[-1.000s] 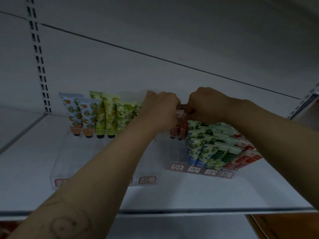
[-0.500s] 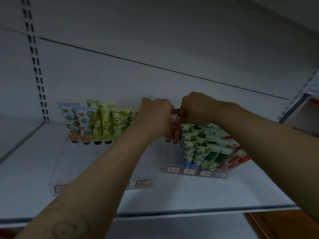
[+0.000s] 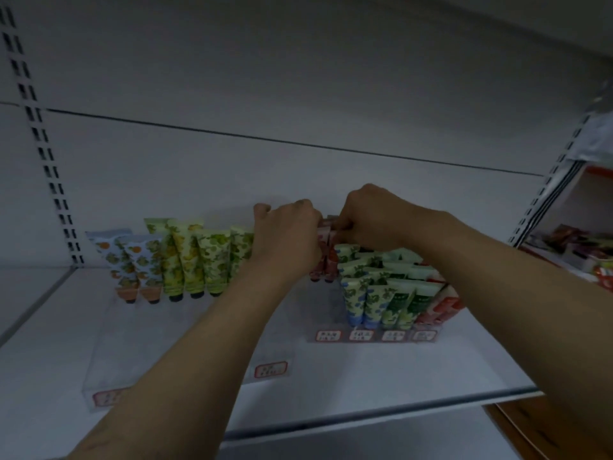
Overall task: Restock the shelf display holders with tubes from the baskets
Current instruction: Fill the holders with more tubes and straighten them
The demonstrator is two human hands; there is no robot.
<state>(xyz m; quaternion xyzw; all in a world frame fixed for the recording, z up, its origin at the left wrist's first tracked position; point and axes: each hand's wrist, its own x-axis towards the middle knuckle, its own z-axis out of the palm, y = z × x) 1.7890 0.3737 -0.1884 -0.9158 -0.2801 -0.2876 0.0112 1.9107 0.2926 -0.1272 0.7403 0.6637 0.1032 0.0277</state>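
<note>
Two clear display holders stand on a white shelf (image 3: 381, 380). The left holder (image 3: 185, 343) has orange, yellow and green patterned tubes (image 3: 195, 257) only in its back row. The right holder (image 3: 374, 336) is packed with blue, green and red tubes (image 3: 394, 300). At its back left corner stand pink-red tubes (image 3: 323, 257). My left hand (image 3: 285, 237) and my right hand (image 3: 368, 217) meet over them, fingers curled around the tube tops. How many tubes each hand grips is hidden.
A slotted upright (image 3: 49, 161) runs up the back wall at left, another upright (image 3: 547, 187) at right. Packaged goods (image 3: 577, 247) sit on the neighbouring shelf at far right. The shelf's front edge (image 3: 365, 423) crosses below my forearms.
Both hands stay together over the pink-red tubes at the back of the right holder. The view has drifted slightly; the tubes look unmoved.
</note>
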